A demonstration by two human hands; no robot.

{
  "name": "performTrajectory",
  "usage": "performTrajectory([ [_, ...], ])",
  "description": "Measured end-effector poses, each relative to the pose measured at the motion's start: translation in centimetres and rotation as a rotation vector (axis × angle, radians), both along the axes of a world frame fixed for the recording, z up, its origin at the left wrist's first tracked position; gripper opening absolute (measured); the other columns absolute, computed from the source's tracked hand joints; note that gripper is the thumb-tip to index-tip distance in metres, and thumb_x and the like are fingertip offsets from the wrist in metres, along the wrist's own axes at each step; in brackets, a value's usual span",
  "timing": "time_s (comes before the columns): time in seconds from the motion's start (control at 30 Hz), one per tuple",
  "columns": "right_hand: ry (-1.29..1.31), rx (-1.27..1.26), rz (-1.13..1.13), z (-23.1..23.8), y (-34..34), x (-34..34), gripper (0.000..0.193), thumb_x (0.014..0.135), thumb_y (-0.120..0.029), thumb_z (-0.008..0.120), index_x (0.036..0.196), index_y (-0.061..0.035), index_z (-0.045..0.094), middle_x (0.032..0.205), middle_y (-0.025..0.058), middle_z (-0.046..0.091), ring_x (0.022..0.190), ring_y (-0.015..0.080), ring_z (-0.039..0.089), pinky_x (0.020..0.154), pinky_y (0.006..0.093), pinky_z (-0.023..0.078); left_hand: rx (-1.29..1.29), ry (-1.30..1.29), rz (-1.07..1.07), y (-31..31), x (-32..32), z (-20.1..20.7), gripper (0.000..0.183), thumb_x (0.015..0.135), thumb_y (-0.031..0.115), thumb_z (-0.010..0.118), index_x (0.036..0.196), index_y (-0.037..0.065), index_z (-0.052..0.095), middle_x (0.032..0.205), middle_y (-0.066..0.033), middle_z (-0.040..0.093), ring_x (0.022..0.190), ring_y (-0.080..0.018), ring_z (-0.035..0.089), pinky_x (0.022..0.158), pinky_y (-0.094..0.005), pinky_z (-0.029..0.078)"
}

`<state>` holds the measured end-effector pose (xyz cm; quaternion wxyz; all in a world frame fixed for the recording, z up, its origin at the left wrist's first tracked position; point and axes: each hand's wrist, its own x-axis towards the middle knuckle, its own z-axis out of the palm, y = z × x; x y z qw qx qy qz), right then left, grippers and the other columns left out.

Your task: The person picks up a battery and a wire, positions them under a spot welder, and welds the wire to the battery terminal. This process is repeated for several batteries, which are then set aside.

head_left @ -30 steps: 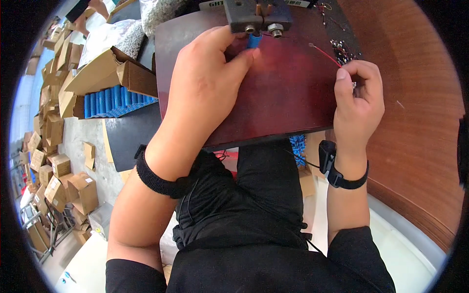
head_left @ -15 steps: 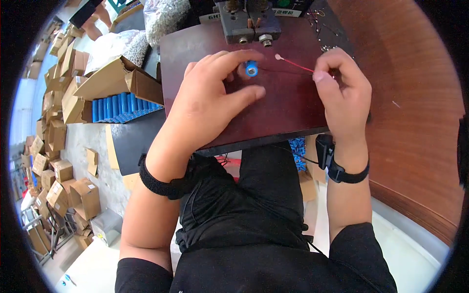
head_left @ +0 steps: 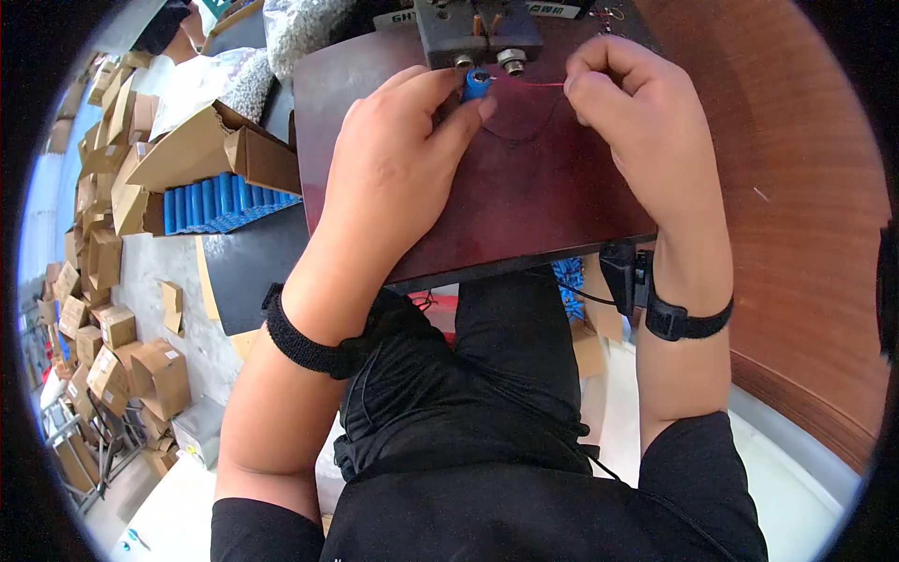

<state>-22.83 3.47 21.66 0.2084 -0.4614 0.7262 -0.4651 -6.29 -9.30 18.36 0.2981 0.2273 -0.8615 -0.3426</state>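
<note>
So from the head cam, looking down: I'm pinching a small blue cylinder [head_left: 477, 86] between the thumb and fingers of my left hand [head_left: 398, 155], its open-looking end tilting up towards me. My right hand [head_left: 646, 112] is closing narrow on a red wire [head_left: 538, 84], and the wire's far end is reaching across to just beside the cylinder's top. Can't tell if those two are touching. A thin dark wire [head_left: 524, 140] is curving over the surface [head_left: 552, 201] between my hands.

Right above the cylinder, a dark machine block [head_left: 479, 37] with metal fittings is hanging, crowding the space on the far side; I can't tell if the cylinder is touching it.

Off to the left, an open cardboard box [head_left: 187, 155] is holding rows of blue cells [head_left: 225, 204], with bags of whitish pellets [head_left: 248, 80] sitting behind it. The surface is showing dark red and a bit glossy, and a brown wood panel [head_left: 796, 206] is running down my right. Further left, loads of cartons [head_left: 157, 375] are piling up on the grey floor [head_left: 201, 323].
</note>
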Motion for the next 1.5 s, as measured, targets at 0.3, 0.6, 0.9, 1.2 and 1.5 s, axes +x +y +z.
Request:
performTrajectory([
  [0.3,0.026,-0.012,0.001,0.2,-0.3,-0.1,0.014,0.092,-0.016,0.061,0.089,-0.0029,0.063,0.074,-0.0057,0.052,0.067,0.0020,0.044,0.059,0.0203,0.033,-0.027,0.000,0.004,-0.1,0.0,-0.3,0.024,0.088,0.021,0.070,0.101,0.000,0.071,0.090,-0.0224,0.066,0.086,-0.0439,0.064,0.073,-0.0477,0.050],
  [0.6,-0.033,0.156,-0.098,3.0,-1.2,1.6,0.016,0.090,-0.018,0.064,0.087,-0.0020,0.065,0.077,0.0025,0.060,0.072,0.0123,0.054,0.066,0.0262,0.043,-0.024,-0.009,0.015,-0.1,0.0,-0.4,0.026,0.089,0.021,0.069,0.102,-0.001,0.071,0.092,-0.0231,0.066,0.089,-0.0437,0.064,0.077,-0.0469,0.051],
  [0.9,0.056,0.272,-0.204,3.4,-1.2,2.1,0.013,0.089,-0.012,0.064,0.085,0.0008,0.066,0.079,0.0098,0.066,0.073,0.0174,0.061,0.070,0.0292,0.049,-0.040,0.001,0.025,0.0,-0.2,-0.6,0.028,0.089,0.023,0.069,0.102,-0.001,0.072,0.092,-0.0239,0.067,0.090,-0.0437,0.064,0.078,-0.0473,0.051],
  [1.2,0.097,0.055,-0.079,0.4,-0.1,0.2,0.019,0.093,-0.020,0.060,0.090,-0.0015,0.062,0.075,-0.0019,0.055,0.072,0.0067,0.049,0.065,0.0237,0.038,-0.056,0.022,0.059,-0.3,-0.1,-0.3,0.029,0.085,0.028,0.073,0.099,0.002,0.073,0.089,-0.0220,0.067,0.086,-0.0427,0.065,0.077,-0.0480,0.052],
  [1.5,-0.106,-0.050,-0.118,3.6,9.2,0.9,0.010,0.091,-0.014,0.057,0.085,-0.0059,0.056,0.079,-0.0019,0.050,0.074,0.0083,0.047,0.068,0.0238,0.038,-0.373,0.116,0.079,-1.6,13.2,0.8,0.005,0.084,0.001,0.074,0.085,0.001,0.069,0.072,-0.0092,0.062,0.062,-0.0222,0.058,0.058,-0.0336,0.046],
])
